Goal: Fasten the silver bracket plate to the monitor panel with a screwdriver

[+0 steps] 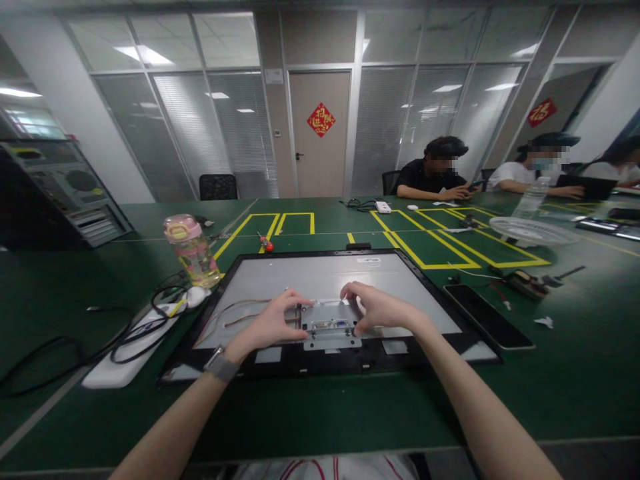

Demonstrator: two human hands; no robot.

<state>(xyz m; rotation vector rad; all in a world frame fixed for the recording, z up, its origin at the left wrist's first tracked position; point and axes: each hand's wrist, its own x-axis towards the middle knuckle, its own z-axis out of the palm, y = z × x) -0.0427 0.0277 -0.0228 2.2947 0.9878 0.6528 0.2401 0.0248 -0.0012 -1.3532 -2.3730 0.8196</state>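
Note:
A monitor panel lies back side up on the table, with a black frame round its silver back. Over its near middle sits a metal bracket with a blue video port on its near edge. My left hand, a watch on its wrist, grips the bracket's left side with thumb and fingers. On the opposite side my right hand grips the bracket the same way, fingers curled over its far corner. Thin cables run across the panel left of the bracket. Whether the bracket touches the panel I cannot tell.
Left of the panel are a drink bottle, a white power strip with black cables and an opened computer case. A phone lies to the right, near a screwdriver-like tool. Several people sit at the far right.

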